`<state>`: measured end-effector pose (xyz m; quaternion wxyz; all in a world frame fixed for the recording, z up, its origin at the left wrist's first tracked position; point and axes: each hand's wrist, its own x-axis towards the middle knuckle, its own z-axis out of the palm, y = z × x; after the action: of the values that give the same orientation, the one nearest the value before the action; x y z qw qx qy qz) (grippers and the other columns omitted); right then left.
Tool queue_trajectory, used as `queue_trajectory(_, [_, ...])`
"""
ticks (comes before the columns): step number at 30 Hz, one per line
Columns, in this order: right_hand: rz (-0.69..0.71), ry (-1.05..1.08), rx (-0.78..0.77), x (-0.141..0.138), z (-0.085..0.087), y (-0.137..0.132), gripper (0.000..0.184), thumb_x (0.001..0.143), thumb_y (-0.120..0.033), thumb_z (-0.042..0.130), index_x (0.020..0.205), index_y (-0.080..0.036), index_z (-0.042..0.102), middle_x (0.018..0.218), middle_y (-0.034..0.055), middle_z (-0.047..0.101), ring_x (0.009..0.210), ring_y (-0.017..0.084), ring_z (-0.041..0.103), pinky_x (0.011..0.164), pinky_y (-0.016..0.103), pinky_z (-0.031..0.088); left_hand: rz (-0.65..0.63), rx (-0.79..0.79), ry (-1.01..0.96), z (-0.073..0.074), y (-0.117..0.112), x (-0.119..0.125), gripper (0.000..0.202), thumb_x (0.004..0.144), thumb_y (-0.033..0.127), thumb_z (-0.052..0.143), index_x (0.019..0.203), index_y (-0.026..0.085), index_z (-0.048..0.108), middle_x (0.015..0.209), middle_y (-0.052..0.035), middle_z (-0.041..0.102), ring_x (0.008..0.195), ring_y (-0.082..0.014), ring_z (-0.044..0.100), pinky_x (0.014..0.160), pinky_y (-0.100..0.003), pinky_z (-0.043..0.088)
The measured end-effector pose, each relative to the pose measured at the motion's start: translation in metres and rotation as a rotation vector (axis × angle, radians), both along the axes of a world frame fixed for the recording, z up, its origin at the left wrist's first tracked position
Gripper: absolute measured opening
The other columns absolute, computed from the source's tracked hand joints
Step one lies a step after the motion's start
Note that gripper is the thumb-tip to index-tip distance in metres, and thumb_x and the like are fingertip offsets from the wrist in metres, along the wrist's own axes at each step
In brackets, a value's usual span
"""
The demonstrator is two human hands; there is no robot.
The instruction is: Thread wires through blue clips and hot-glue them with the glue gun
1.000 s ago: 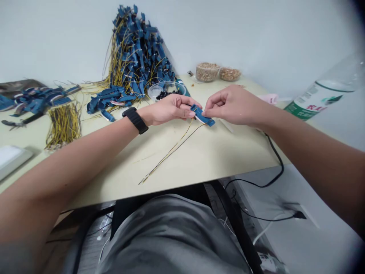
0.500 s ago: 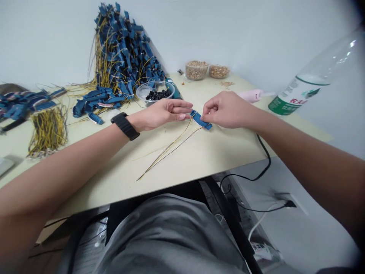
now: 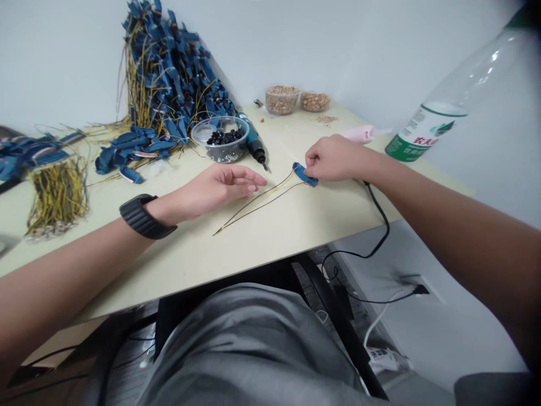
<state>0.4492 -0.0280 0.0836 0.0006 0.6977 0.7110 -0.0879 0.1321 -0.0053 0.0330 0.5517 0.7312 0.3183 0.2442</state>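
My right hand [image 3: 336,158] grips a small curved blue plastic piece [image 3: 299,172] between thumb and fingertips, just over the table. Thin yellow and black wires [image 3: 249,206] run from both ends of that piece and come together toward the lower left. My left hand [image 3: 222,189], with a black band on its wrist, is held over the table left of the wires. Its fingers are stretched out and loosely apart, and nothing shows in them. Behind it sits a clear tub [image 3: 226,149] of small black parts, with a dark teal electric screwdriver [image 3: 256,148] beside it.
A tall heap of wired blue pieces [image 3: 169,73] leans on the wall. Bundled yellow wires [image 3: 59,192] lie at left. Two food tubs [image 3: 282,101] stand at the back. A pink tool [image 3: 359,134] and a large bottle [image 3: 422,135] are at right; a black cord [image 3: 382,231] hangs over the edge.
My left hand has drawn back to the left, away from the blue piece, uncovering the screwdriver. My right hand keeps hold of the piece. The whole view has shifted slightly.
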Motion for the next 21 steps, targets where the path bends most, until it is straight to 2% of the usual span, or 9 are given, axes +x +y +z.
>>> queue_trajectory(3, [-0.038,-0.026,-0.021,-0.004,0.005,-0.003,0.029,0.092,-0.019,0.087,0.07,-0.026,0.068,0.076,0.0084,0.072,0.086,0.029,0.066,0.072,0.044,0.04,-0.015,0.005,0.014,-0.001,-0.005,-0.004,0.028,0.104,0.038,0.109,0.128,0.024,0.101,0.133,-0.0107,0.099,0.127,-0.028,0.092,0.119,-0.043,0.074])
queue_trajectory(8, [-0.098,-0.04,-0.04,-0.008,0.012,-0.005,0.033,0.092,-0.016,0.088,0.07,-0.026,0.067,0.076,0.0071,0.068,0.081,0.027,0.062,0.074,0.045,0.039,-0.016,0.02,0.02,0.001,-0.008,-0.007,0.023,0.106,0.035,0.106,0.126,0.024,0.102,0.129,-0.0092,0.099,0.121,-0.0247,0.091,0.113,-0.037,0.072])
queue_trajectory(12, [-0.121,-0.042,-0.04,-0.005,0.01,-0.002,0.033,0.092,-0.019,0.092,0.071,-0.027,0.067,0.076,0.0079,0.067,0.081,0.029,0.062,0.075,0.045,0.039,-0.005,0.054,0.026,0.005,-0.011,-0.007,0.022,0.107,0.039,0.105,0.122,0.023,0.102,0.13,-0.0099,0.1,0.118,-0.0256,0.09,0.109,-0.038,0.071])
queue_trajectory(15, [-0.097,-0.048,-0.036,0.0,0.007,0.002,0.03,0.099,-0.023,0.091,0.077,-0.026,0.07,0.081,0.0092,0.071,0.08,0.027,0.06,0.075,0.045,0.041,0.013,0.094,0.023,0.01,-0.013,-0.008,0.023,0.107,0.045,0.105,0.115,0.023,0.102,0.127,-0.0105,0.1,0.111,-0.0252,0.089,0.102,-0.036,0.07])
queue_trajectory(18, [-0.065,-0.096,0.008,0.003,0.01,0.002,0.028,0.106,-0.027,0.09,0.083,-0.026,0.073,0.091,0.0115,0.075,0.087,0.028,0.062,0.078,0.045,0.043,0.048,0.152,0.051,0.016,-0.016,-0.016,0.035,0.107,0.053,0.106,0.094,0.022,0.095,0.096,-0.0084,0.094,0.083,-0.0197,0.077,0.079,-0.031,0.06])
queue_trajectory(20, [-0.085,-0.1,0.059,-0.003,0.016,-0.001,0.025,0.107,-0.028,0.091,0.089,-0.026,0.074,0.098,0.0128,0.078,0.091,0.029,0.063,0.079,0.045,0.042,0.104,0.207,0.067,0.02,-0.017,-0.026,0.054,0.106,0.057,0.107,0.075,0.022,0.08,0.07,-0.0025,0.074,0.064,-0.0142,0.057,0.064,-0.031,0.045])
queue_trajectory(21, [-0.097,-0.079,0.095,-0.008,0.02,-0.003,0.023,0.109,-0.027,0.09,0.092,-0.026,0.074,0.1,0.0134,0.078,0.091,0.03,0.063,0.079,0.045,0.042,0.15,0.235,0.072,0.023,-0.015,-0.034,0.063,0.105,0.058,0.108,0.068,0.023,0.071,0.064,0.0002,0.063,0.059,-0.012,0.047,0.06,-0.032,0.037])
